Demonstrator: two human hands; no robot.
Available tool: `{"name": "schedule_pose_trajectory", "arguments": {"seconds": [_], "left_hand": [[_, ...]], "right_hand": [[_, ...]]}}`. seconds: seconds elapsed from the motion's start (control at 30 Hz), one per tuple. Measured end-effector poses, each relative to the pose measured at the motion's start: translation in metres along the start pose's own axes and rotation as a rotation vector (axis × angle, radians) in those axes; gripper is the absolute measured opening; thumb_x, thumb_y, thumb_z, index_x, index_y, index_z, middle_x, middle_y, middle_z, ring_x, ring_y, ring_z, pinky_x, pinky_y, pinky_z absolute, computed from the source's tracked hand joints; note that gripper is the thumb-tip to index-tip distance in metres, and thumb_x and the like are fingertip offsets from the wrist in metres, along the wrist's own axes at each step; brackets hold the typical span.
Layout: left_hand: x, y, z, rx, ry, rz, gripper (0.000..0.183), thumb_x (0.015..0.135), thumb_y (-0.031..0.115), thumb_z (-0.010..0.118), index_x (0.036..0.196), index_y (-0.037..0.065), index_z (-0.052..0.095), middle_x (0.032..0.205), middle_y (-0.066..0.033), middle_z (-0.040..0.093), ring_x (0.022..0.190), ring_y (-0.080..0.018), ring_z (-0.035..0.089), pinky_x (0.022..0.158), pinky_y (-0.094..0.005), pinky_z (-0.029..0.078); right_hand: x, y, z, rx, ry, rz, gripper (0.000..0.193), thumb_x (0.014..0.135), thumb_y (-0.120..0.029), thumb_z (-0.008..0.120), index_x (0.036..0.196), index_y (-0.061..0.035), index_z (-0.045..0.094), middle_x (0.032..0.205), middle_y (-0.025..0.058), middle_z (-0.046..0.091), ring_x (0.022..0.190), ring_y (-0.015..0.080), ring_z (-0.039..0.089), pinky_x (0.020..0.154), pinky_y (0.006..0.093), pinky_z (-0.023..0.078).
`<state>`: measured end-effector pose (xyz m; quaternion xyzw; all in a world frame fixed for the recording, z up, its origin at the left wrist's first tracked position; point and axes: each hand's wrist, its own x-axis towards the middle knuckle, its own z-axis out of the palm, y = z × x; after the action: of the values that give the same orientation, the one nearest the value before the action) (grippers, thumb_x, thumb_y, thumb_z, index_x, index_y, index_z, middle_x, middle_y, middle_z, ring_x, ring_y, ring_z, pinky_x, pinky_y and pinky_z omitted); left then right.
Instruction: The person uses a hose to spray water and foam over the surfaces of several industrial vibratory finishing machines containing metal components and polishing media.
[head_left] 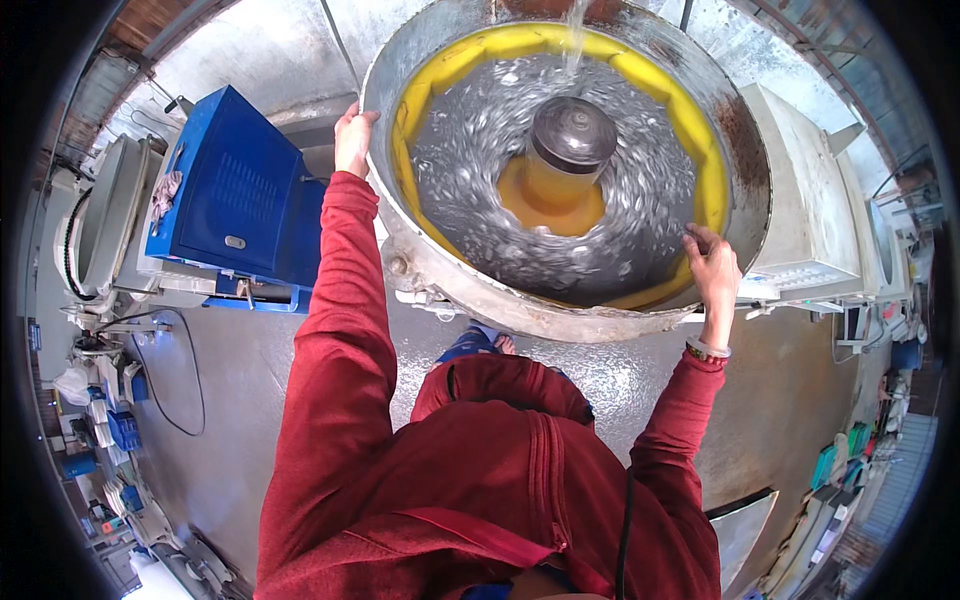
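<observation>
I've got my left hand [353,138] clamped on the left rim of the big round grey metal tub [745,150], right hand [713,268] fingers curled over its near-right rim, small silvery pieces [640,190] churning inside, so steadying comes next.

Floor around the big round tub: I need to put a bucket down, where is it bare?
Bare wet floor lies between the blue machine and the red sleeve. Another patch lies right of the person, below the white cabinet. The left edge is crowded with clutter; both hands grip the tub rim.
</observation>
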<state>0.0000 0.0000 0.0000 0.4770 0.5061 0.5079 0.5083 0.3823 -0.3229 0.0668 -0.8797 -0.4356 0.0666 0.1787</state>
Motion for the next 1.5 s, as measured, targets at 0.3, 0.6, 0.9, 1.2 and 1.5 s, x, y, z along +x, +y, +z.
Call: {"name": "schedule_pose_trajectory", "arguments": {"seconds": [0.3,0.6,0.9,1.2,1.5], "left_hand": [[-0.005,0.014,-0.002,0.042,0.01,0.017,0.043,0.073,0.007,0.051,0.115,-0.003,0.051,0.103,-0.0121,0.059,0.091,-0.0192,0.055,0.082,-0.0269,0.04],[-0.015,0.023,0.005,0.042,0.059,-0.021,0.043,0.074,0.006,0.05,0.116,-0.003,0.051,0.102,-0.0116,0.059,0.089,-0.0194,0.056,0.081,-0.0267,0.041],[0.002,0.01,-0.006,0.03,-0.02,-0.033,0.043,0.074,0.007,0.05,0.116,-0.002,0.05,0.101,-0.0116,0.059,0.088,-0.0193,0.056,0.079,-0.0271,0.041],[-0.006,0.016,-0.001,0.043,-0.011,0.0,0.041,0.073,0.007,0.051,0.113,-0.004,0.052,0.099,-0.0117,0.06,0.086,-0.0192,0.057,0.078,-0.0275,0.042],[-0.008,0.016,0.001,0.007,0.024,0.028,0.043,0.073,0.007,0.052,0.114,-0.005,0.051,0.102,-0.012,0.06,0.089,-0.0187,0.056,0.081,-0.0259,0.04]], "right_hand": [[0.002,0.001,0.008,0.029,-0.012,0.012,0.027,0.08,-0.028,0.055,0.103,-0.0145,0.062,0.09,0.0082,0.065,0.085,0.0255,0.062,0.072,0.0341,0.047],[0.002,0.003,0.007,0.039,-0.018,0.013,0.028,0.08,-0.028,0.055,0.103,-0.0147,0.061,0.091,0.0084,0.065,0.086,0.0262,0.061,0.073,0.0346,0.047],[0.001,0.001,0.007,0.033,0.002,-0.015,0.026,0.081,-0.028,0.055,0.101,-0.0136,0.062,0.09,0.007,0.065,0.084,0.025,0.062,0.072,0.0339,0.047],[0.001,-0.001,0.006,0.033,-0.01,0.008,0.027,0.081,-0.027,0.055,0.102,-0.013,0.062,0.09,0.0078,0.065,0.084,0.0241,0.062,0.073,0.0333,0.047],[-0.001,-0.003,0.006,0.008,-0.003,0.006,0.026,0.08,-0.028,0.055,0.102,-0.0156,0.062,0.089,0.0079,0.065,0.084,0.0252,0.062,0.072,0.0338,0.047]]}}
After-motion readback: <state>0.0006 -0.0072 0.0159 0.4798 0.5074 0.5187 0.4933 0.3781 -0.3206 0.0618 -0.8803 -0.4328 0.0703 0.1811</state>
